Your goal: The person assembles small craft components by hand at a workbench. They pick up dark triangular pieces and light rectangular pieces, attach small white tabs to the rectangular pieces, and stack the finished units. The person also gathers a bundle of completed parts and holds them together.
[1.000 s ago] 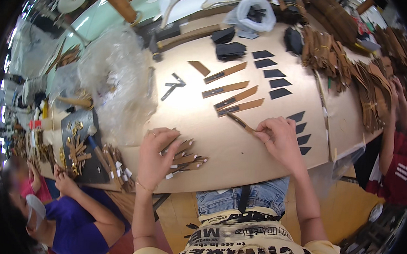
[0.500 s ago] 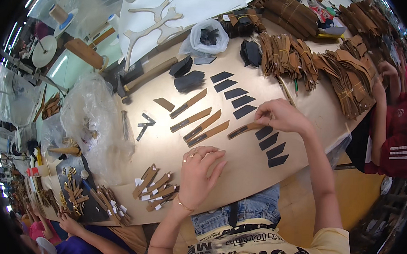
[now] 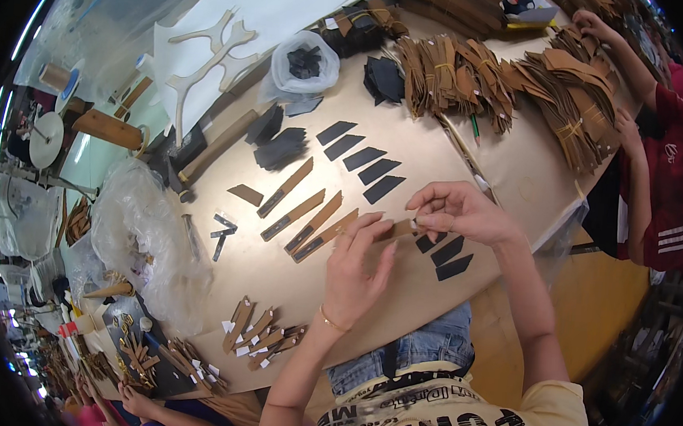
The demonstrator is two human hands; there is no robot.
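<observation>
My right hand is closed in a pinch at the end of a short brown leather strip. The strip's other end is hidden behind the fingers of my left hand, which is open, loosely bent, thumb apart. Left of that hand lie several brown leather strips with slanted ends and dark patches. Beyond the hands is a row of slanted black pieces; more black pieces lie just below my right hand, partly covered by it.
Bundled brown leather pieces lie at the far right, near another person's hand. A plastic bag of black scraps stands at the back. A hammer and crumpled plastic are left; tagged brown pieces lie near the front edge.
My left hand has moved right and up, close to my right hand and over the strip. The view has shifted, so the table's things appear further left.
</observation>
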